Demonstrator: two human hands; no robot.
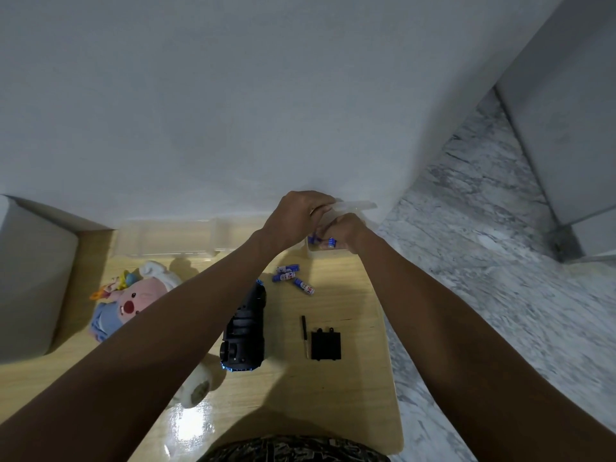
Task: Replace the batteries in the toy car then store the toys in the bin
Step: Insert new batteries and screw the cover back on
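Nearest on the table point(333, 395), a white roll point(199, 388) sits by the left forearm. Just past it the car point(245, 331) lies upside down, black underside up, battery bay apparently uncovered. To its right, apart from it, lie the thin screwdriver point(304, 336) and the black cover point(326, 345), side by side. Off to the left, the plush point(130, 301) lies on its back.

Further on, three loose batteries point(293, 281) are scattered just beyond the car's far end. Whether they're spent or fresh, I can't tell.

At the far edge both hands meet over a small clear box point(353, 208). The left hand point(300, 216) grips its top; the right hand point(343, 230) is curled round blue batteries low in the box, though what exactly the fingers pinch is hidden. The long clear bin point(166, 240) waits along the wall, far left.

Handling-wise, these cells look small, smooth and round, so they'll likely roll or slip; pinch one across its middle and mind the polarity. The car should be rigid, light plastic, so hold it by the flanks to steady it while loading. The cover is thin and flat, so lift it by an edge. The plush is soft and can be grabbed anywhere.
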